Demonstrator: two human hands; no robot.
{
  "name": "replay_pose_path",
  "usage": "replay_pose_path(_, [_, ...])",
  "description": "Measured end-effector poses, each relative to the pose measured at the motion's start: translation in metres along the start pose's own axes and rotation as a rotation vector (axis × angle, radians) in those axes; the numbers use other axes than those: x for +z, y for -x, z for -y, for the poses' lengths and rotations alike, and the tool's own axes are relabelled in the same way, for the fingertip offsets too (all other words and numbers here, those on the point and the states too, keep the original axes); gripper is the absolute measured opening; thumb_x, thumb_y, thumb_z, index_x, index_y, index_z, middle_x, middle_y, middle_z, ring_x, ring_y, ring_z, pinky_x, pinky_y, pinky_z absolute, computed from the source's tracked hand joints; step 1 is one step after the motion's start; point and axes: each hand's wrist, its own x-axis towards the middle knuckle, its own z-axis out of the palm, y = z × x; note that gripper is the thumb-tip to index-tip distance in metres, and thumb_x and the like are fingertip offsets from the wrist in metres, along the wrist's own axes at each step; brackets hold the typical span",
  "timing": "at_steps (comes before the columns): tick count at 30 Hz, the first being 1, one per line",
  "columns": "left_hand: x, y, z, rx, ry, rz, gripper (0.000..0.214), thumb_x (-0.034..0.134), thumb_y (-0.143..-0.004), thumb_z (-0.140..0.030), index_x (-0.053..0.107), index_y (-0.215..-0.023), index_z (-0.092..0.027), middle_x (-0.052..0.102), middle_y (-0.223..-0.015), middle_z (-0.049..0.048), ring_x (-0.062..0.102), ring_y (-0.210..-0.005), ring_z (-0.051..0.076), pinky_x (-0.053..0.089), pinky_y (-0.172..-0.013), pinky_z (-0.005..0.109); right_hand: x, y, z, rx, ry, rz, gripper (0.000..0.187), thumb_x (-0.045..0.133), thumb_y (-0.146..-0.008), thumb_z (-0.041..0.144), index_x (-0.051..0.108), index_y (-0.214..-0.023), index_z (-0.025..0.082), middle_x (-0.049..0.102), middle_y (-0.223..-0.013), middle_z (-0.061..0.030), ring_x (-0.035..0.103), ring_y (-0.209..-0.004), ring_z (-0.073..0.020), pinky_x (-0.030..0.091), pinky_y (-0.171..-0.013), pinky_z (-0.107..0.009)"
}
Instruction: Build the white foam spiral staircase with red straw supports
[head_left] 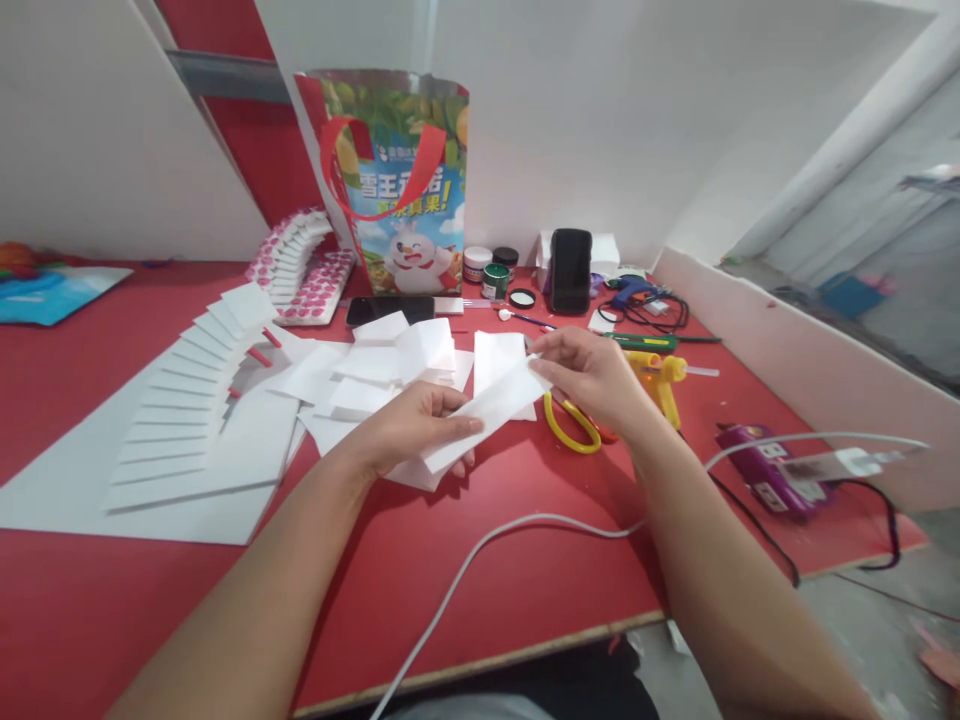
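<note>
Between my two hands, just above the red table (510,560), is a strip of white paper (491,405). My left hand (424,430) pinches its lower left end, thumb on top and fingers beneath. At the upper right end, my right hand (581,370) grips it between thumb and fingertips. Behind the strip lies another folded white paper (499,355). A loose pile of folded white papers (367,365) spreads beyond my left hand. Scissors with yellow handles (571,425) lie under and beside my right hand.
At left, a fanned white paper model (172,400) rests on white board. A gift bag (405,190), paint jars (495,280) and a dark phone (570,270) stand at the back. A yellow glue gun (660,385) and purple power strip (776,470) lie right; a white cable (480,550) crosses the front.
</note>
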Motion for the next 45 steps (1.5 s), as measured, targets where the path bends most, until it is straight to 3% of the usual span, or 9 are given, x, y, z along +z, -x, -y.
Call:
replay_pose_path(3, [-0.001,0.0,-0.002,0.03,0.065,-0.096,0.036,0.091,-0.066,-0.042,0.071,-0.077,-0.014,0.073,-0.061,0.0068,0.067,-0.049,0.018,0.053,-0.044,0.026,-0.008,0.005,0.012,0.091,0.603,-0.072,0.013,0.063,-0.088,0.028,0.067,-0.096,0.018,0.07,-0.078,-0.008,0.067,-0.073,-0.0237,0.046,-0.064,-0.032])
replay_pose_path(6, [-0.002,0.0,-0.003,0.096,0.171,-0.166,0.033,0.09,-0.066,-0.036,0.071,-0.078,-0.012,0.074,-0.064,0.0075,0.068,-0.051,0.016,0.055,-0.051,0.024,-0.005,0.01,0.024,0.297,1.072,0.18,0.031,0.058,-0.091,0.024,0.063,-0.12,0.012,0.073,-0.098,-0.0196,0.072,-0.095,-0.0347,0.049,-0.071,-0.036])
replay_pose_path(11, [-0.004,-0.002,-0.003,0.169,0.295,-0.241,0.028,0.088,-0.07,-0.031,0.072,-0.079,-0.01,0.075,-0.068,0.0088,0.07,-0.056,0.016,0.058,-0.058,0.026,0.013,0.01,0.02,0.403,1.226,0.34,0.043,0.05,-0.09,0.01,0.052,-0.132,0.001,0.066,-0.12,-0.03,0.069,-0.112,-0.0366,0.051,-0.084,-0.038])
replay_pose_path(17, [-0.006,-0.002,-0.007,0.221,0.335,-0.365,0.029,0.088,-0.067,-0.031,0.069,-0.074,-0.011,0.073,-0.066,0.0076,0.068,-0.052,0.018,0.059,-0.053,0.031,0.014,0.003,0.005,0.437,1.122,0.288,0.05,0.05,-0.091,0.018,0.045,-0.136,-0.003,0.072,-0.107,-0.0278,0.071,-0.107,-0.0376,0.051,-0.079,-0.038])
replay_pose_path(20, [-0.007,-0.002,-0.008,0.219,0.344,-0.397,0.028,0.088,-0.066,-0.029,0.069,-0.075,-0.01,0.073,-0.064,0.0073,0.067,-0.05,0.017,0.059,-0.051,0.029,0.01,0.0,0.002,0.442,0.95,0.225,0.053,0.054,-0.09,0.024,0.046,-0.138,0.002,0.073,-0.103,-0.0236,0.071,-0.103,-0.0386,0.05,-0.074,-0.038])
replay_pose_path(25, [-0.01,-0.002,-0.007,0.284,0.404,-0.418,0.03,0.089,-0.067,-0.028,0.07,-0.082,-0.01,0.073,-0.064,0.0068,0.068,-0.05,0.016,0.055,-0.048,0.024,-0.011,0.003,0.008,0.279,0.274,0.105,0.04,0.065,-0.082,0.029,0.053,-0.119,0.018,0.067,-0.075,-0.0037,0.069,-0.074,-0.0257,0.049,-0.065,-0.032])
replay_pose_path(29, [-0.01,-0.002,-0.007,0.323,0.446,-0.436,0.028,0.088,-0.068,-0.027,0.07,-0.081,-0.011,0.072,-0.062,0.0053,0.067,-0.05,0.015,0.055,-0.049,0.023,-0.03,0.011,0.018,0.162,-0.157,0.219,0.049,0.079,-0.073,0.051,0.053,-0.104,0.023,0.064,-0.082,-0.0011,0.066,-0.077,-0.0207,0.051,-0.072,-0.033])
replay_pose_path(35, [-0.006,-0.001,-0.008,0.403,0.437,-0.438,0.025,0.087,-0.069,-0.027,0.069,-0.078,-0.012,0.071,-0.061,0.0032,0.066,-0.049,0.014,0.055,-0.052,0.024,-0.034,0.015,0.016,0.088,-0.075,0.538,0.062,0.079,-0.072,0.067,0.058,-0.107,0.021,0.057,-0.083,-0.0003,0.051,-0.075,-0.0166,0.041,-0.065,-0.029])
replay_pose_path(45, [0.007,-0.006,-0.005,0.274,0.413,-0.333,0.025,0.088,-0.068,-0.026,0.068,-0.072,-0.011,0.074,-0.062,0.0082,0.069,-0.05,0.016,0.057,-0.053,0.024,-0.014,0.01,0.02,0.108,-0.111,0.636,0.058,0.079,-0.073,0.065,0.059,-0.103,0.019,0.052,-0.08,0.0029,0.045,-0.072,-0.0128,0.037,-0.063,-0.026])
